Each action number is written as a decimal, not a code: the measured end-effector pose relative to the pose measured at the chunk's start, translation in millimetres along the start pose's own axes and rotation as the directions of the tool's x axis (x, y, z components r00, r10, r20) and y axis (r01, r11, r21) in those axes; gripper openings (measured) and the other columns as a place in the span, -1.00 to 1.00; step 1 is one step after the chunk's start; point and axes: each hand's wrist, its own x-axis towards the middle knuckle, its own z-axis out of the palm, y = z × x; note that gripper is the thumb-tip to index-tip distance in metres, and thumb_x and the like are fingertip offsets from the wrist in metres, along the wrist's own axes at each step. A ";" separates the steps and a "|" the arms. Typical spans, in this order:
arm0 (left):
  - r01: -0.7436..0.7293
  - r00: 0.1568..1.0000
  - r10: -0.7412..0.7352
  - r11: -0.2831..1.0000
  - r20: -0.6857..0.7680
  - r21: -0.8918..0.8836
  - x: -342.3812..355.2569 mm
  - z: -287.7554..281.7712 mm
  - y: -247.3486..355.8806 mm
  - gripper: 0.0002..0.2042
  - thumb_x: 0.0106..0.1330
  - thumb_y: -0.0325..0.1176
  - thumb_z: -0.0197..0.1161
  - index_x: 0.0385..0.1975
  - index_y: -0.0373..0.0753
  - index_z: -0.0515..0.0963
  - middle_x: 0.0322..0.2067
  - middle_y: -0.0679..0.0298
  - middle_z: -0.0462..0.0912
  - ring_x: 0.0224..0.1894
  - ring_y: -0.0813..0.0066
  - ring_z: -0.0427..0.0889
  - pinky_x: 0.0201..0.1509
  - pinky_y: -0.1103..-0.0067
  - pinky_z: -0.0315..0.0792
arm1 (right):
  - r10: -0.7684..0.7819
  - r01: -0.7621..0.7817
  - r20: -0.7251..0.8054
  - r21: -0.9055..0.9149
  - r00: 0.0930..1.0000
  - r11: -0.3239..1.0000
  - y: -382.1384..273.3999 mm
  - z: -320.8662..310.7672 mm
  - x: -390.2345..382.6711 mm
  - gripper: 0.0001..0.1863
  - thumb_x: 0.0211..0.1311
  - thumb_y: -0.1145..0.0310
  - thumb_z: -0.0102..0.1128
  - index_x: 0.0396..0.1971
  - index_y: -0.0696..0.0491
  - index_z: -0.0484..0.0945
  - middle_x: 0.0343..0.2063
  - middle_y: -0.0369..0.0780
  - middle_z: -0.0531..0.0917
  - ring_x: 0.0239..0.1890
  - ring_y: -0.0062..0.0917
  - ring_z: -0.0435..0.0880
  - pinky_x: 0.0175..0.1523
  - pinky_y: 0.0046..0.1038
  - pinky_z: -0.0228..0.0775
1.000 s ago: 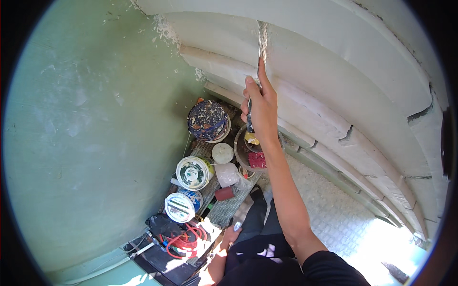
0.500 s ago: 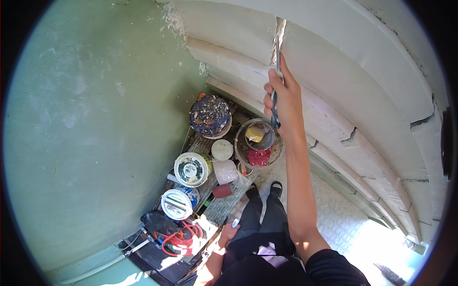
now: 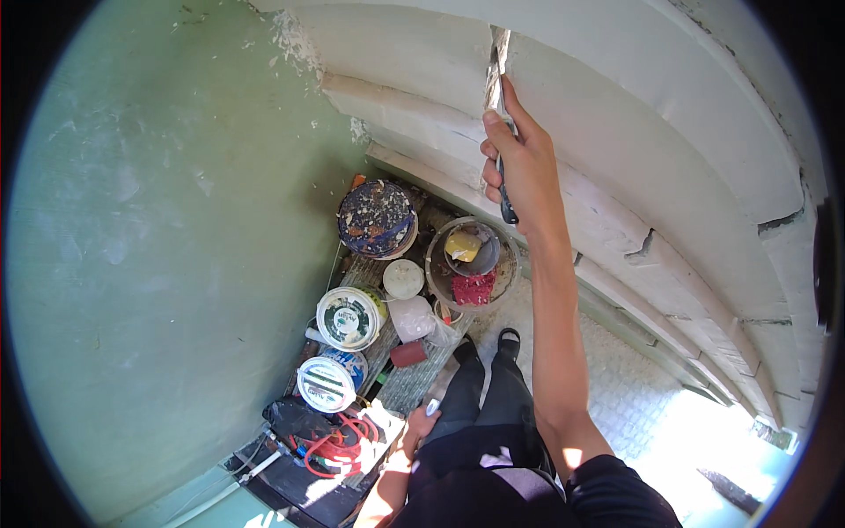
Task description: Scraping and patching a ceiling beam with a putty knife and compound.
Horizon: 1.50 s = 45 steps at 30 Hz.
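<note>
My right hand (image 3: 524, 163) is closed round the dark handle of a narrow metal scraping tool (image 3: 507, 198), raised against a vertical, rough crack (image 3: 495, 48) in the white stepped wall (image 3: 598, 106). The tool's metal part lies along the crack; its tip is hard to make out. My left hand (image 3: 421, 421) is low beside my thigh, closed on a small white object (image 3: 432, 407) that I cannot identify more exactly.
A weathered board platform (image 3: 405, 392) holds several buckets (image 3: 346, 317), a round tub (image 3: 506, 273) with a yellow and a red item, a bag (image 3: 410, 317) and a coiled red hose (image 3: 348, 449). A green wall (image 3: 158, 220) is at left, pale paving (image 3: 629, 405) at lower right.
My right hand, with the tool, has moved up and to the right from a second ago, staying along the crack. My feet now show more fully below. My left hand stays low.
</note>
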 end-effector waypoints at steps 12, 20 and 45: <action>0.013 1.000 -0.013 1.000 0.024 -0.018 -2.9 3.2 -4.2 -0.48 0.17 0.05 0.21 -0.08 -0.29 0.57 -0.15 -0.14 0.62 -0.02 -0.07 0.59 0.08 0.24 0.43 | -0.335 0.324 -0.034 -0.175 0.942 0.930 35.6 0.0 1.5 -0.45 0.32 0.33 0.05 0.31 0.01 0.27 0.26 -0.10 0.39 0.27 -0.34 0.41 0.30 -0.43 0.19; 0.069 0.997 -0.070 0.998 0.044 0.014 -1.9 0.1 5.4 -0.48 0.17 0.06 0.21 -0.07 -0.28 0.56 -0.13 -0.15 0.61 0.00 -0.09 0.57 0.10 0.23 0.42 | -0.293 0.286 -0.027 -0.145 0.956 0.947 29.4 10.4 0.2 -0.42 0.35 0.31 0.02 0.35 -0.02 0.19 -0.26 -0.27 0.32 -0.27 -0.54 0.26 -0.22 -0.50 0.13; 0.050 0.999 -0.050 0.998 0.014 0.023 -2.9 7.1 -9.0 -0.51 0.16 0.04 0.22 -0.17 -0.33 0.59 -0.23 -0.15 0.64 -0.10 -0.09 0.61 0.01 0.24 0.43 | -0.192 0.189 -0.054 -0.056 0.980 0.980 2.2 18.6 -21.6 -0.40 0.40 0.30 -0.02 0.41 -0.08 0.09 -0.66 -0.40 0.19 -0.73 -0.70 0.23 -0.66 -0.54 0.15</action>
